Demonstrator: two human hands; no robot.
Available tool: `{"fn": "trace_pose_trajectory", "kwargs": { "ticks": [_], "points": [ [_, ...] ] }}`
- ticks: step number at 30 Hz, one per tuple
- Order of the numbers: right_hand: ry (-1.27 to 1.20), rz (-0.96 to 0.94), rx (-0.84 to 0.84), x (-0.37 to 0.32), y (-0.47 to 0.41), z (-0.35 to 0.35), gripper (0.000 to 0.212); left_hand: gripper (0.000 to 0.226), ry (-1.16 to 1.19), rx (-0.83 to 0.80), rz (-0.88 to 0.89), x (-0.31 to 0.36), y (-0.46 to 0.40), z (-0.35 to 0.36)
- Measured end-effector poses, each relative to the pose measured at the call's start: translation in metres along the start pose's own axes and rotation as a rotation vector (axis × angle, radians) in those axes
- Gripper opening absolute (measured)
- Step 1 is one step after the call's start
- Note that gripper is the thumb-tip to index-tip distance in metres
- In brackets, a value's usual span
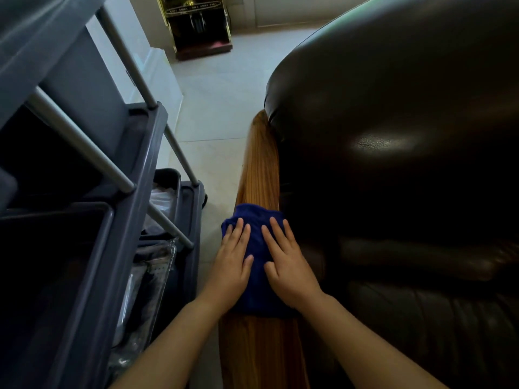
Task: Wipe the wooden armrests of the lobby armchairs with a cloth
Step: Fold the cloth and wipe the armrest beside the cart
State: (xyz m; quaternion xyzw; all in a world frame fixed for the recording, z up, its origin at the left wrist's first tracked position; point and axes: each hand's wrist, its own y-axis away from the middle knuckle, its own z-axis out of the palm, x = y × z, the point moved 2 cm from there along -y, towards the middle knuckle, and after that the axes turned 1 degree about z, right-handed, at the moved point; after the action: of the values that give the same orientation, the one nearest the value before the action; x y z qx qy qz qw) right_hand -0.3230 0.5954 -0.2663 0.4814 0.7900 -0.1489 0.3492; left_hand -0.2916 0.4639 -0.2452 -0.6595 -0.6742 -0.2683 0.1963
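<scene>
Head view. Blue cloth [257, 248] spread flat across the wooden armrest [259, 175], draped over both its edges, lying about midway along the visible length.

Left hand [231, 265] pressed palm-down on the cloth's left half, fingers extended and slightly splayed, thumb lying toward the middle; grip released, flat, not clenched on anything. Right hand [289, 269] pressed palm-down on the cloth's right half, fingers likewise extended, thumb turned inward; grip released, flat. Thumbs close together, narrow strip of cloth showing between the two hands. Both forearms bare, entering from the lower edge.

Bare wood of the armrest seen ahead of the fingertips, running away to a rounded far end, and again behind the wrists toward the camera. Grain lengthwise, surface glossy.

Immediately right of the right hand: dark leather armchair [398, 141], cushions bulging and touching the armrest's inner edge.

Left of the left hand, well apart across a strip of pale tiled floor [219, 102]: grey cleaning cart [134, 192] with metal posts and dark bins.

Far ahead of the grip: gold-trimmed stand [198, 23] on the floor; details too blurred to tell.
</scene>
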Motion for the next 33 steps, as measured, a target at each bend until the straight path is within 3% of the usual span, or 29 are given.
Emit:
{"fn": "trace_pose_trajectory", "kwargs": {
  "ticks": [4, 10, 14, 18, 27, 33],
  "points": [
    [0.047, 0.001, -0.112, -0.002, 0.024, -0.007, 0.063, 0.067, -0.051, -0.073, -0.016, 0.003, 0.023, -0.010],
    [0.142, -0.007, 0.060, -0.010, 0.052, -0.011, 0.046, 0.051, -0.164, 0.044, 0.014, 0.022, 0.049, -0.011],
    [0.005, 0.132, 0.021, -0.007, 0.067, -0.029, 0.035, 0.036, -0.107, -0.046, -0.047, 0.037, 0.058, -0.018],
    [-0.196, 0.190, -0.132, -0.008, 0.070, -0.069, 0.028, 0.026, 0.055, -0.128, -0.111, 0.056, 0.051, -0.046],
    [-0.295, 0.159, -0.052, -0.073, 0.086, -0.180, 0.025, 0.022, 0.270, -0.139, -0.145, 0.140, 0.051, -0.134],
    [-0.311, 0.163, 0.075, -0.127, 0.121, -0.284, 0.026, 0.019, 0.333, -0.120, -0.004, 0.234, 0.057, -0.200]
  ]
}}
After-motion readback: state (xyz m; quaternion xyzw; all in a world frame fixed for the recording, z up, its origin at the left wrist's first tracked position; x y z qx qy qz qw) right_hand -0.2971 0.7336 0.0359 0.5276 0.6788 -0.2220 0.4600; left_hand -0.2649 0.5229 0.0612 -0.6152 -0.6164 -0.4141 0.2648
